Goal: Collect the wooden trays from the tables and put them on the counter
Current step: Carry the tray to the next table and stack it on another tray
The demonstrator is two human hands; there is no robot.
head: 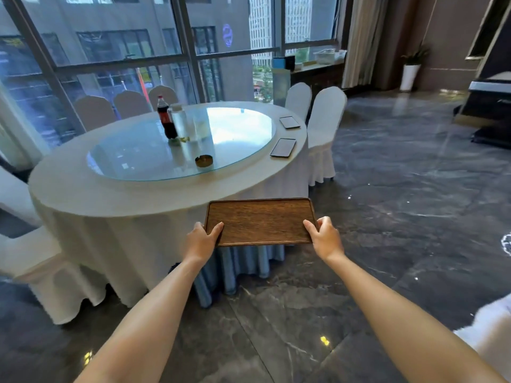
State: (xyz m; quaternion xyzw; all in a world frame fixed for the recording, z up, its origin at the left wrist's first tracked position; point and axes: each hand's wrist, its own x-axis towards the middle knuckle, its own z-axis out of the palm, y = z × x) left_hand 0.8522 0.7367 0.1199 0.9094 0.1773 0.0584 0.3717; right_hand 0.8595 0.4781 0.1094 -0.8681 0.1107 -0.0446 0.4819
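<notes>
**Both hands carry a wooden tray at the table's edge**

The left hand [203,239] grips the near-left corner of a dark brown rectangular wooden tray [260,221], thumb lying on the tray's upper face and the other fingers curled out of sight beneath. The right hand [325,239] mirrors it at the near-right corner, thumb on top, fingers wrapped under the rim. Neither hand is spread; each is closed on the tray's short side.

The tray hangs level between the two hands, its long axis running from one hand to the other, its raised rim facing up. Its far long edge sits at the rim of the round table with a white cloth [110,200]; whether it touches cannot be told.

Beyond the hands, on the table's round glass turntable [154,158], stand a dark cola bottle [166,118] and a small round brass-coloured ashtray [203,160]. Further out past the right hand, two flat dark rectangular trays [283,147] lie on the cloth.
</notes>
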